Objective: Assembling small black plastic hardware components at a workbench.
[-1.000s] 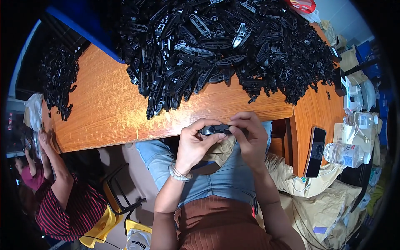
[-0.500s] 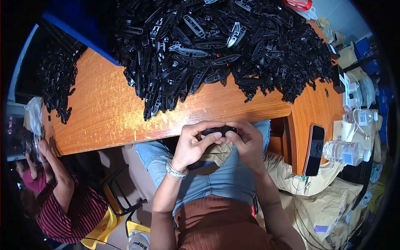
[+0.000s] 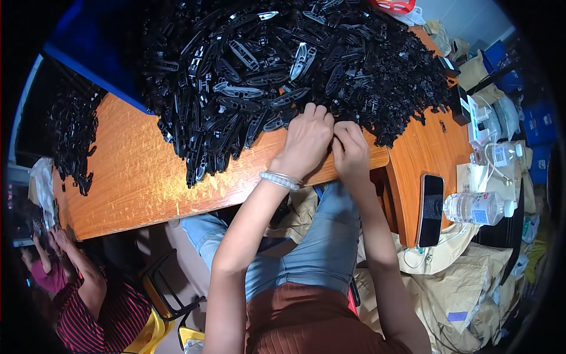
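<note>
A large heap of black plastic parts [image 3: 236,68] covers the far side of the wooden table [image 3: 141,171]; some are long, slotted, boat-shaped pieces. My left hand [image 3: 308,140], with a pale bead bracelet at its wrist, reaches the heap's near edge. Its fingers are curled down among the parts, with the tips hidden. Close beside it, my right hand [image 3: 352,148] has its fingers bent together over the table edge of the heap. Whatever either hand holds is covered by the fingers.
Smaller black pieces [image 3: 407,88] form the heap's right part. To the right lie a phone [image 3: 431,210] and a clear plastic bottle [image 3: 479,208]. A blue bin [image 3: 94,65] stands at the far left. Another person in a striped top [image 3: 103,312] sits at the left.
Both hands have moved forward from above my lap to the heap's near edge. The black part seen between them earlier is now out of sight. The view has shifted slightly.
</note>
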A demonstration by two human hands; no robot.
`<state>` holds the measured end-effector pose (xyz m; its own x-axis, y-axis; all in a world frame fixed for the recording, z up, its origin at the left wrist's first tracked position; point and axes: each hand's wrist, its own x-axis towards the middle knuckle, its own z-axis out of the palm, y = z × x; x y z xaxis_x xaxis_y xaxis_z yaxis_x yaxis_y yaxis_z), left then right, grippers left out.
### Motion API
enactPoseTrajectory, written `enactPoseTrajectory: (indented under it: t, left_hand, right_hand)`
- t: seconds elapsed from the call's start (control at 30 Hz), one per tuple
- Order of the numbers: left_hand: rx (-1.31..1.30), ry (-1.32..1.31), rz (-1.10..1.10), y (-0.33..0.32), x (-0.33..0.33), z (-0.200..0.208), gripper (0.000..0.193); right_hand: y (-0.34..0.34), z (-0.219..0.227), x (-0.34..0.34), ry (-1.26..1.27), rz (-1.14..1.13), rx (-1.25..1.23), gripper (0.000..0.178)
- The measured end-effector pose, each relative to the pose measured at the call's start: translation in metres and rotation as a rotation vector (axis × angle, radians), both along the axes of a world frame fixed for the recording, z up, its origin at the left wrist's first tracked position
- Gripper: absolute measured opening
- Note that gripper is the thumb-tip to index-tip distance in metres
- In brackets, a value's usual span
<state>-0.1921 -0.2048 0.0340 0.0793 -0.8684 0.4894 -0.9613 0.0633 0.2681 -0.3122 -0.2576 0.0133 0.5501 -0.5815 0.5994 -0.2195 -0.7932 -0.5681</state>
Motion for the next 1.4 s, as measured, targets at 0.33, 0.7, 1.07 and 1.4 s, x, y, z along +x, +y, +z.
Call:
enactPoseTrajectory:
  t: [0.33,0.7,1.07,1.4]
  left_hand:
    - [-0.103,0.074,0.175,0.048,0.003,-0.003,0.033]
    - [-0.102,1.626,0.054,0.115,0.014,-0.011,0.029]
    - [0.023,1.755,0.027,0.131,0.016,-0.003,0.024]
    - [-0.239,1.856,0.081,0.126,-0.02,0.009,0.021]
  right_hand:
    - [0.019,-0.005,0.005,0.033,0.143,0.113,0.015]
    - [0.02,0.005,0.01,0.127,0.122,0.016,0.011]
    - [0.053,0.03,-0.006,-0.275,0.231,1.061,0.011]
    - [0.084,0.027,-0.004,-0.332,0.202,1.004,0.009]
